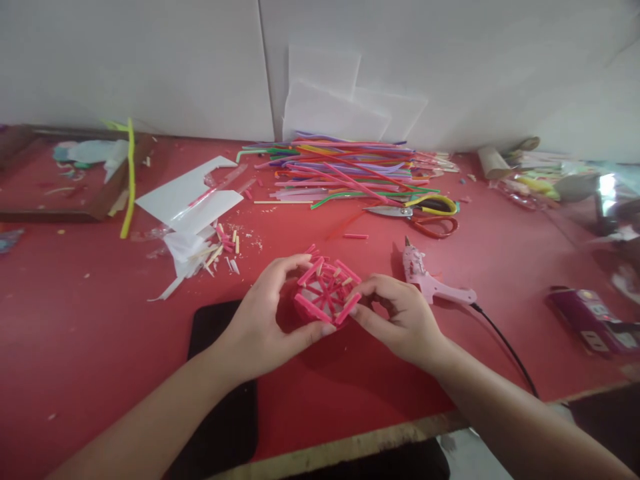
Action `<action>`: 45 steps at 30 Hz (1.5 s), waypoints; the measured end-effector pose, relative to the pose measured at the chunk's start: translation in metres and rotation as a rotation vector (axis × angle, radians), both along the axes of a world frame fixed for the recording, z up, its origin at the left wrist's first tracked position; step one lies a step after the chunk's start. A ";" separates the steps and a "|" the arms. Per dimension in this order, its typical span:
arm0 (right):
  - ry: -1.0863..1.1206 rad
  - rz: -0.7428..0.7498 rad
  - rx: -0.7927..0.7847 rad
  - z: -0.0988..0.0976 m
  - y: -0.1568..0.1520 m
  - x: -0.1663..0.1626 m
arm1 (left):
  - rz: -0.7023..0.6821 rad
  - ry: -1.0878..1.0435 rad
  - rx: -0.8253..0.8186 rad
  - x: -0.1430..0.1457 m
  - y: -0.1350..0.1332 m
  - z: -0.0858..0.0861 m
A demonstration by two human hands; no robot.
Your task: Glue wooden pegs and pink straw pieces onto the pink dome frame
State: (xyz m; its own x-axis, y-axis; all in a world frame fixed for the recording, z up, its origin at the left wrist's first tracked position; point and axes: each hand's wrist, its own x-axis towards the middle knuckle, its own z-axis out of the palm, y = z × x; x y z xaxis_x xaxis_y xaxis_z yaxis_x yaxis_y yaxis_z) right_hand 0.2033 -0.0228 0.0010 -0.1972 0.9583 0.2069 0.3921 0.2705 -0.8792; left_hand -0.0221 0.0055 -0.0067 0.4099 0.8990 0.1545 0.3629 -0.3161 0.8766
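Observation:
Between my hands, near the table's front, is a small pink craft piece point(320, 293) built of fuzzy pipe cleaners and short sticks, with spokes meeting inside a many-sided rim. My left hand point(273, 313) wraps its left side, thumb at the near edge and fingers at the far edge. With thumb and index finger, my right hand point(393, 310) pinches the right edge at a short pink bar. Right of my right hand lies a pink hot glue gun point(430, 277) with a black cord. Its underside is hidden.
Behind lies a pile of coloured pipe cleaners point(345, 167), with scissors point(420, 212) at its right front. White card point(200, 193) and stick scraps point(223, 247) are at left. A black flat object point(220, 413) lies under my left arm. A brown tray point(55, 217) stands far left.

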 end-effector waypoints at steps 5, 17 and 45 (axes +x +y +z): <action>0.003 0.000 0.003 0.001 -0.003 -0.005 | -0.013 -0.049 0.037 0.001 -0.005 -0.006; -0.043 -0.058 0.076 0.003 -0.005 -0.010 | -0.022 0.149 0.103 0.003 -0.002 0.003; 0.025 0.037 0.024 0.003 -0.009 -0.009 | 0.008 -0.107 -0.228 0.004 -0.005 -0.003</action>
